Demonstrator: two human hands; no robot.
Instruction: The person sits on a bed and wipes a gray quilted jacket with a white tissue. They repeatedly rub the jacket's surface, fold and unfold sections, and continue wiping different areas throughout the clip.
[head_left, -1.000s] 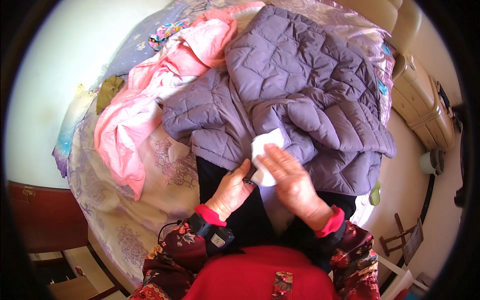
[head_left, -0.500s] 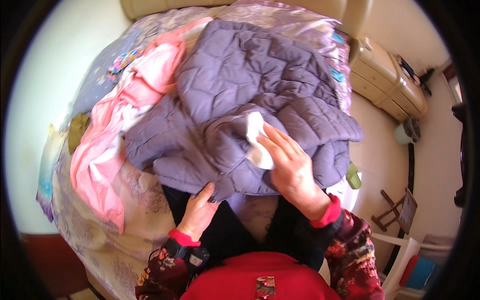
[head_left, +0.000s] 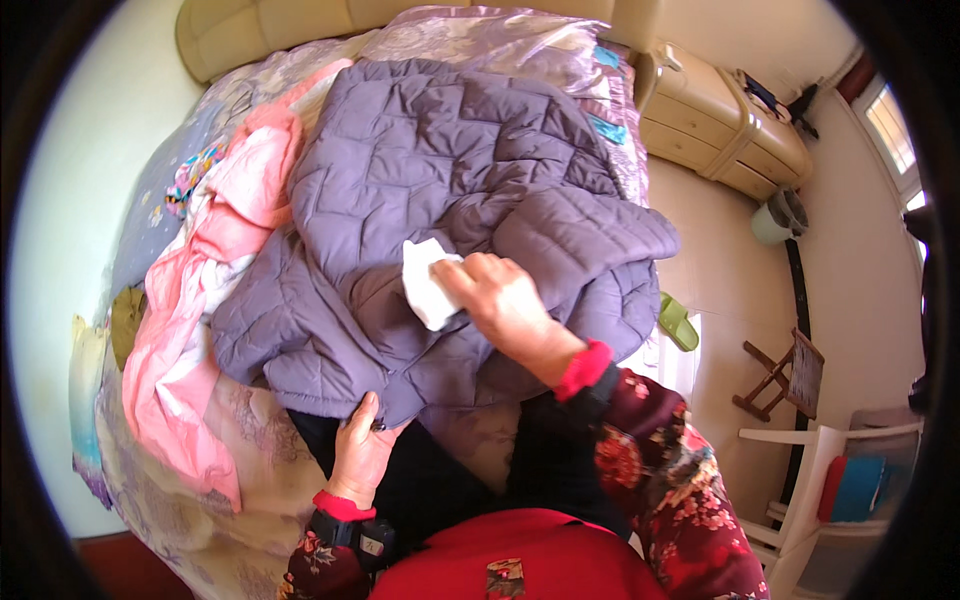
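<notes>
A quilted purple-grey padded jacket (head_left: 440, 140) lies spread over the bed, its near edge reaching my lap. My left hand (head_left: 362, 450) grips that near edge, thumb on top and the other fingers hidden underneath. Over the middle of the jacket, my right hand (head_left: 500, 305) is closed on a crumpled white tissue (head_left: 428, 285), which lies against or just above the fabric; I cannot tell which. To the left of the jacket stretches a long pink and white garment (head_left: 190, 290).
The bed has a patterned cover (head_left: 265, 460) and a padded headboard (head_left: 300, 25). On the right are a beige drawer cabinet (head_left: 690, 125), a bin (head_left: 775, 220), a green slipper (head_left: 678, 322), a folding stool (head_left: 785, 375) and a white chair (head_left: 815, 500).
My right hand has moved left across the jacket with the tissue. My left hand still holds the near edge. The whole view has shifted a little.
</notes>
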